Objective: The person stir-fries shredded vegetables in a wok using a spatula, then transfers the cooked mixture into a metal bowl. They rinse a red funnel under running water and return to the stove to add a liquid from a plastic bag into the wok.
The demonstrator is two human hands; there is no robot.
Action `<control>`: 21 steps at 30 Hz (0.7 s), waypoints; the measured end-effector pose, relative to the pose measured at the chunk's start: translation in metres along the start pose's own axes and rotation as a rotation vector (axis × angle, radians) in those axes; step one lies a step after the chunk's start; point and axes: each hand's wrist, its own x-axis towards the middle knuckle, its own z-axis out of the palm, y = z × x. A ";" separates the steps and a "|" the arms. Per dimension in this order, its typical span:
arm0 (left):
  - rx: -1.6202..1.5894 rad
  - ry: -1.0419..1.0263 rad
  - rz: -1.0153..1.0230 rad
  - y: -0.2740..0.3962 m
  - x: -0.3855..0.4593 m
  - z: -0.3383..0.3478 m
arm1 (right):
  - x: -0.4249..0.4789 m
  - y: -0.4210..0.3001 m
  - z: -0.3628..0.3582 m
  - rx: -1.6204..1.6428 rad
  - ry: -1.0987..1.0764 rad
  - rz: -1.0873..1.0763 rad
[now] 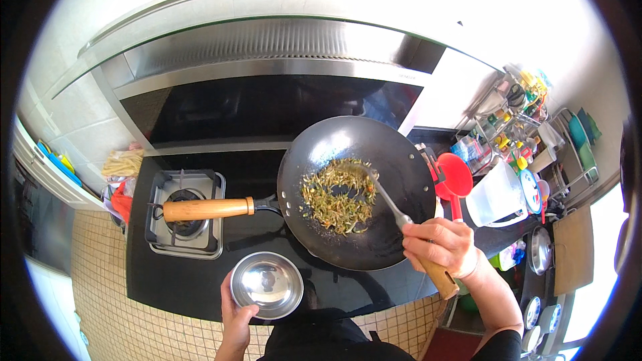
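Observation:
A black wok (396,160) with a wooden handle (208,209) stands on the right part of the stove. Chopped greenish-brown food (338,205) lies spread in a rough ring in it. My right hand (441,248) grips the wooden grip of a metal spatula (388,200), whose blade touches the food's upper side. By the stove's front edge, my left hand (238,311) holds a stainless steel bowl (267,286) by its rim, left of and below the wok. Liquid in the bowl cannot be made out; its inside is shiny.
The bare left burner (185,213) sits under the wok handle's end. Beyond the wok rises a range hood (281,67). At right are a red ladle (455,175), a white plastic container (494,195), a rack of bottles and a cutting board (573,250).

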 end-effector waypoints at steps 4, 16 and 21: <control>0.002 0.016 -0.019 0.003 -0.003 -0.001 | 0.001 -0.008 -0.008 0.098 0.021 0.040; 0.009 0.000 -0.014 -0.001 -0.008 -0.003 | -0.006 0.001 0.027 0.024 0.139 0.005; 0.037 -0.004 -0.067 0.000 -0.009 0.001 | -0.012 -0.009 0.030 0.123 0.172 0.071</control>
